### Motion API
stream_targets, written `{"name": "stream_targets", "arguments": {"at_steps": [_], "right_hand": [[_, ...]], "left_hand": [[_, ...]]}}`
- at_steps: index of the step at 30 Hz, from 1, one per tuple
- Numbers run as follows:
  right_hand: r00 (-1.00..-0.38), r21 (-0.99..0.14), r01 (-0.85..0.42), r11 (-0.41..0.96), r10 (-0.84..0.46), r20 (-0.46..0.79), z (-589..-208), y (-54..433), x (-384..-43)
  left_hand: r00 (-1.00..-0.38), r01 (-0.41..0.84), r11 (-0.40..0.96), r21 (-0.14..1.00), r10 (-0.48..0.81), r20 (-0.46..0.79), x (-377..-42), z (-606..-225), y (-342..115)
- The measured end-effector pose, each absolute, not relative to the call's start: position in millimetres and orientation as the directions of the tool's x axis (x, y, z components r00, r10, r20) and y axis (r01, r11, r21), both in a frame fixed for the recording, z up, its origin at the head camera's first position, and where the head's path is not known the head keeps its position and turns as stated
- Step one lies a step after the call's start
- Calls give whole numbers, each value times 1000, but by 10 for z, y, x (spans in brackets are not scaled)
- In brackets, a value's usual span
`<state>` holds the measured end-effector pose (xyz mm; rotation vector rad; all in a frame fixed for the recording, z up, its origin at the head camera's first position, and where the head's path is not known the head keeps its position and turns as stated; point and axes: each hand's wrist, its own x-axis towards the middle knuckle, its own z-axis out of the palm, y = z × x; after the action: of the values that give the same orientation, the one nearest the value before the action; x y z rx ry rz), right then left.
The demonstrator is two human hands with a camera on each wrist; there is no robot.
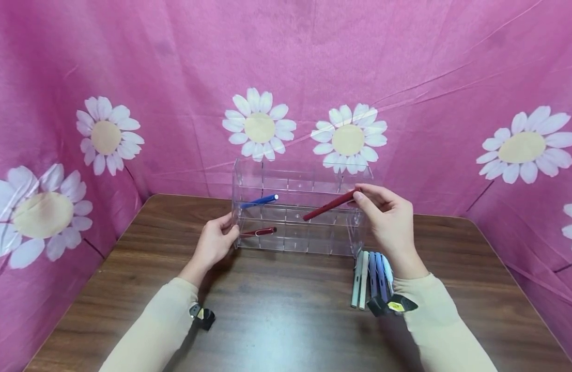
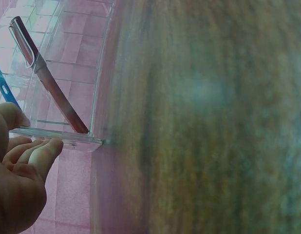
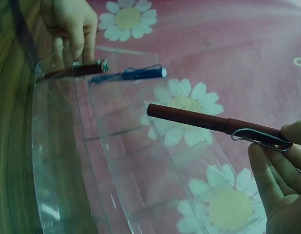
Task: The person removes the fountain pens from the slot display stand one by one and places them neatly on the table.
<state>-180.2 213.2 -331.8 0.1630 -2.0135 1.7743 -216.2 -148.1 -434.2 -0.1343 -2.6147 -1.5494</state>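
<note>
Gripping the near end panel of a clear rack (image 1: 309, 244), the left hand (image 1: 214, 242) has its thumb on one face and its fingers on the other. Just right of this hand, lying slantwise in the rack: one blue pen (image 1: 260, 201), on a higher tier, and one red pen (image 1: 260, 232), lower. Further right, before the rack: one dark red pen (image 1: 329, 205), its cap end pinched between thumb and fingers of the right hand (image 1: 390, 219), its other end pointing towards the left hand. Below the right hand, on the table (image 1: 267, 305): a row of pens (image 1: 372, 274), side by side, partly covered by the wrist; head view only. Left wrist view alone shows the lower end of the racked red pen at the end panel; right wrist view alone, the silver clip of the pinched pen. Count: hands, two; rack, one; pens in rack, two; pen in hand, one; pens on table, five visible.
</note>
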Motion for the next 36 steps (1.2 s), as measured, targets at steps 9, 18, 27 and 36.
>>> {"name": "stream_targets", "arguments": {"at_steps": [9,18,27,36], "right_hand": [[-889,-867,-350,355,167,427,-3371,2357,-1734],[-887,-867,-341,363,180,425,-3387,2443,-1683],[-891,-869,-327,370,185,414,-3418,2504,-1617],[-896,-893,-306,330,216,387,-3424,2578,-1538]], "left_hand": [[-990,132,486,864,26,137,-2156,-4358,-1476],[-991,131,480,868,29,134,-2157,-4356,-1475],[-991,131,480,868,27,134,-2164,-4348,-1470],[-991,132,469,873,27,135,-2152,-4351,-1468]]}}
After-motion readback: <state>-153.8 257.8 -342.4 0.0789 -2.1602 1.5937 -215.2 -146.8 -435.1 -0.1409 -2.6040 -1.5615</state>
